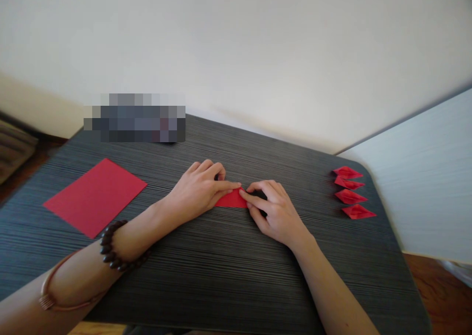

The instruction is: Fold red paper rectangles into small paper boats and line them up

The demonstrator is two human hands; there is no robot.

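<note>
A small folded piece of red paper (pixel 233 199) lies flat on the dark table in front of me. My left hand (pixel 201 185) holds its left and upper part, with thumb and index finger stretched along the top edge and the other fingers curled. On the paper's right end, my right hand (pixel 271 204) grips with bent fingertips close to the left fingertips. Part of the paper is hidden under the fingers, so its exact fold cannot be made out. A dark bead bracelet (pixel 110 246) and a copper-coloured bangle (pixel 47 300) circle my left arm.
Red paper sheets (pixel 96 197), seemingly stacked, lie at the left. Several folded red paper pieces (pixel 350 196) with pointed ends form a column near the right edge. A pixelated object (pixel 140 123) sits at the back left. The dark wood-grain table (pixel 221 286) meets a pale wall (pixel 258 54).
</note>
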